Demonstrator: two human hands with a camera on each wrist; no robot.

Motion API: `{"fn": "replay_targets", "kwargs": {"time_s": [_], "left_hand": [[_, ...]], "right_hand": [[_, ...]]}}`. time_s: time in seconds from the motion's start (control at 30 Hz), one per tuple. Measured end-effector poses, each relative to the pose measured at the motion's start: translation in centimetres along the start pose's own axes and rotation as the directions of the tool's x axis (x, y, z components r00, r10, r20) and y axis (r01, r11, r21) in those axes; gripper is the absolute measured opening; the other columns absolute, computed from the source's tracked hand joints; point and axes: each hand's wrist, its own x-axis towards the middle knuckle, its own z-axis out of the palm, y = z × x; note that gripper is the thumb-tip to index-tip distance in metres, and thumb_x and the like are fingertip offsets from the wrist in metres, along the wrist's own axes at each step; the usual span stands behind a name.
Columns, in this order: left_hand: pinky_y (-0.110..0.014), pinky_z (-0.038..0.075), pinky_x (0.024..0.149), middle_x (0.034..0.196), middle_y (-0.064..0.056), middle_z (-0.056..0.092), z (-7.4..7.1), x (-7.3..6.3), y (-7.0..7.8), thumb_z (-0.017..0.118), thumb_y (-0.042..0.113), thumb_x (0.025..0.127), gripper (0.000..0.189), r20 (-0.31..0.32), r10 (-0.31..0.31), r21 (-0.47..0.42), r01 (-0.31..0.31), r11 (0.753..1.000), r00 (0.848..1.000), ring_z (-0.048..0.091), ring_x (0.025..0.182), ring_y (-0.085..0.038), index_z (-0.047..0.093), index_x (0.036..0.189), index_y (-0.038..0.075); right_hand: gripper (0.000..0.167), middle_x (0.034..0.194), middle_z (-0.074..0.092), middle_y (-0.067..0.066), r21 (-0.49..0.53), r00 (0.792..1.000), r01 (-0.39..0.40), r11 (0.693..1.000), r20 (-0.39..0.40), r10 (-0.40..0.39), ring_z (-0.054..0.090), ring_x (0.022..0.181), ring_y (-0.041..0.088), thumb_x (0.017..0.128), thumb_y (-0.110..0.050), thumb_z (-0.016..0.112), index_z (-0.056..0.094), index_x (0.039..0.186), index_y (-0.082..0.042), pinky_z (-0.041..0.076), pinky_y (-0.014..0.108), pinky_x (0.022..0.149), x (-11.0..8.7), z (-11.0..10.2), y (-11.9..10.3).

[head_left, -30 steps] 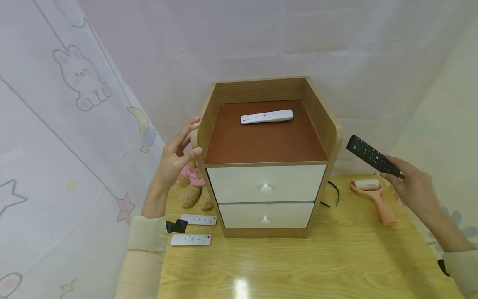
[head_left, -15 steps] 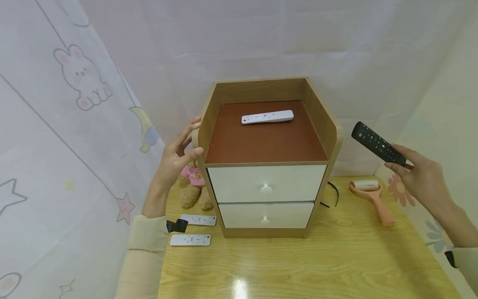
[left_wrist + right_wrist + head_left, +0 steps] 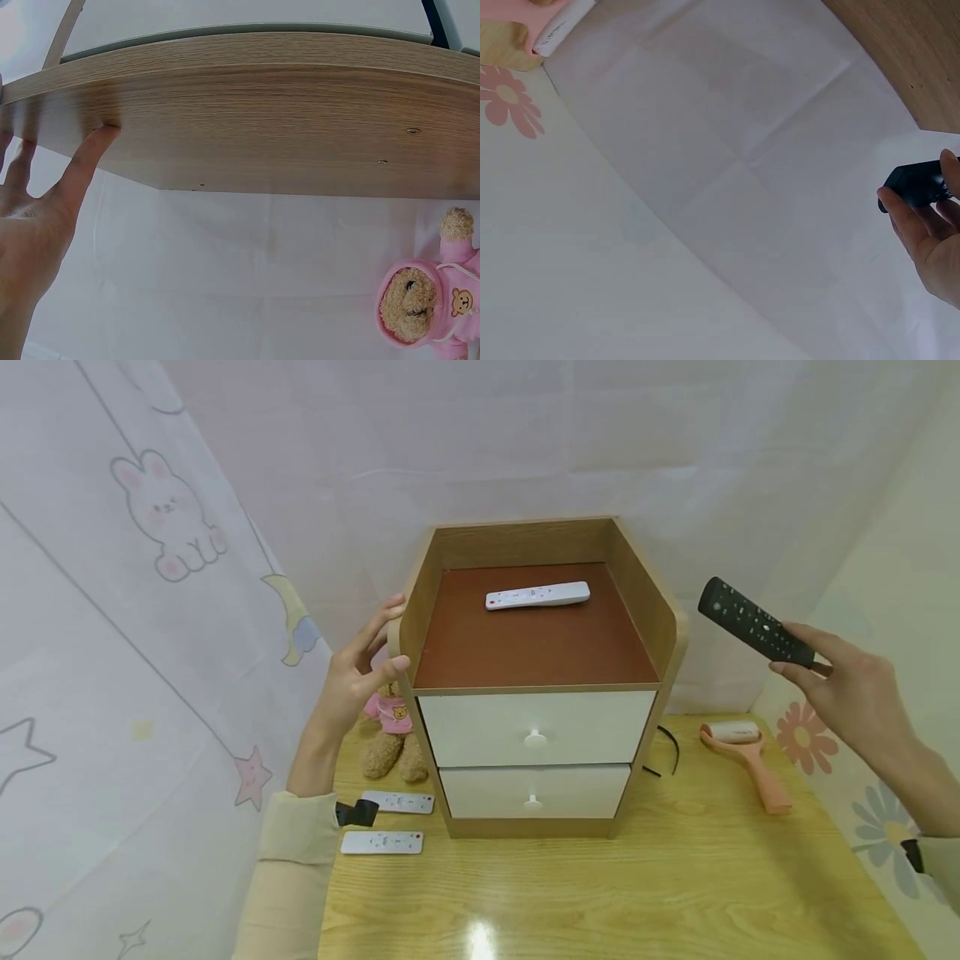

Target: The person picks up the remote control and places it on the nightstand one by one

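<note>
The right hand [image 3: 858, 689] pinched 1 black remote [image 3: 753, 622] by its lower end, aloft right of the cabinet [image 3: 637, 585], probably leaving the upper end free to aim or set down. The left hand [image 3: 348, 681], fingers spread, touched the cabinet's left side, likely steadying it. Counted: 3 white remotes [image 3: 537, 596] (1 atop the cabinet, 2 on the table [image 3: 562, 893]), 2 drawers [image 3: 480, 727], 1 teddy bear [image 3: 386, 752], 1 lint roller [image 3: 765, 777].

The left forearm [image 3: 313, 762] points upward and the left hand [image 3: 351, 685] shows stretched fingers with the thumb set apart, while the right forearm [image 3: 924, 781] extends from the right side and the right hand [image 3: 855, 689] pinches with thumb and fingers.
</note>
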Motion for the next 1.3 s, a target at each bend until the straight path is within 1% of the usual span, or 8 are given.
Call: {"fn": "replay_targets", "kwargs": {"time_s": [0.17, 0.33, 0.4, 0.5, 0.63, 0.9, 1.17, 1.3], "left_hand": [[-0.03, 0.05, 0.093, 0.155, -0.007, 0.032, -0.2, 0.0, -0.6, 0.059, -0.006, 0.091, 0.056, 0.008, -0.016, -0.007, 0.016, 1.0, 1.0, 0.033, 0.139, -0.031, 0.044, 0.144, 0.005], [-0.028, 0.052, 0.088, 0.155, -0.007, 0.031, -0.3, -0.1, -0.6, 0.062, 0.001, 0.092, 0.055, 0.005, -0.017, -0.004, 0.017, 1.0, 1.0, 0.037, 0.136, -0.033, 0.044, 0.144, 0.005], [-0.028, 0.052, 0.089, 0.155, -0.008, 0.032, -0.3, -0.1, -0.6, 0.061, 0.001, 0.092, 0.055, 0.006, -0.012, 0.004, 0.012, 1.0, 1.0, 0.037, 0.136, -0.033, 0.044, 0.144, 0.005], [-0.029, 0.052, 0.088, 0.155, -0.008, 0.032, -0.3, -0.1, -0.5, 0.06, -0.001, 0.092, 0.055, 0.007, -0.008, 0.006, 0.008, 1.0, 1.0, 0.038, 0.135, -0.034, 0.043, 0.144, 0.004], [-0.029, 0.052, 0.088, 0.155, -0.008, 0.032, -0.3, 0.0, -0.4, 0.058, -0.007, 0.091, 0.056, 0.003, -0.013, 0.004, 0.013, 1.0, 1.0, 0.039, 0.134, -0.034, 0.044, 0.143, 0.003], [-0.029, 0.054, 0.085, 0.155, -0.008, 0.032, -0.2, 0.1, -0.4, 0.055, -0.015, 0.088, 0.059, -0.001, -0.023, 0.004, 0.023, 1.0, 1.0, 0.04, 0.133, -0.036, 0.042, 0.143, 0.001], [-0.029, 0.055, 0.081, 0.155, -0.005, 0.032, -0.3, 0.0, -0.5, 0.058, -0.005, 0.091, 0.056, -0.001, -0.036, 0.006, 0.036, 0.999, 0.999, 0.041, 0.133, -0.034, 0.045, 0.144, 0.007], [-0.029, 0.054, 0.084, 0.155, -0.006, 0.032, -0.2, 0.0, -0.5, 0.061, 0.0, 0.092, 0.055, -0.001, -0.027, 0.008, 0.027, 1.0, 1.0, 0.04, 0.134, -0.034, 0.044, 0.144, 0.006]], "right_hand": [[0.061, 0.12, 0.058, 0.033, -0.006, 1.0, 0.013, 1.0, -0.006, -0.013, 0.062, 0.084, 0.052, 0.074, 0.011, 0.076, 0.056, 0.131, 0.002, 0.028, -0.007, 0.069, 0.7, -0.5, -0.8], [0.06, 0.119, 0.061, 0.029, -0.018, 0.998, 0.049, 0.999, -0.03, -0.049, 0.063, 0.091, 0.049, 0.074, 0.01, 0.076, 0.059, 0.13, -0.001, 0.032, -0.005, 0.076, 2.0, -0.9, -1.7], [0.058, 0.118, 0.062, 0.028, -0.02, 0.998, 0.053, 0.998, -0.019, -0.053, 0.062, 0.093, 0.05, 0.075, 0.009, 0.076, 0.059, 0.13, -0.001, 0.037, -0.001, 0.079, 2.6, -1.3, -2.0], [0.056, 0.119, 0.062, 0.028, -0.023, 0.998, 0.061, 0.998, -0.005, -0.061, 0.062, 0.095, 0.05, 0.076, 0.008, 0.076, 0.059, 0.13, -0.001, 0.038, 0.002, 0.08, 3.6, -1.8, -2.5], [0.056, 0.119, 0.062, 0.028, -0.024, 0.997, 0.076, 0.997, -0.004, -0.076, 0.063, 0.094, 0.05, 0.077, 0.007, 0.076, 0.06, 0.129, -0.001, 0.031, -0.006, 0.076, 4.9, -2.5, -3.4], [0.053, 0.118, 0.061, 0.029, -0.033, 0.992, 0.117, 0.993, 0.059, -0.115, 0.064, 0.081, 0.048, 0.078, 0.003, 0.077, 0.061, 0.128, 0.0, 0.027, -0.007, 0.066, 6.6, -3.3, -5.1], [0.052, 0.118, 0.062, 0.029, -0.021, 0.98, 0.169, 0.985, 0.105, -0.166, 0.066, 0.078, 0.048, 0.078, 0.003, 0.076, 0.06, 0.128, 0.0, 0.028, -0.005, 0.063, 7.8, -3.2, -6.3], [0.053, 0.118, 0.062, 0.028, -0.009, 0.973, 0.205, 0.979, 0.108, -0.203, 0.066, 0.08, 0.048, 0.077, 0.005, 0.076, 0.06, 0.128, 0.001, 0.032, -0.006, 0.064, 8.4, -3.3, -6.8]]}}
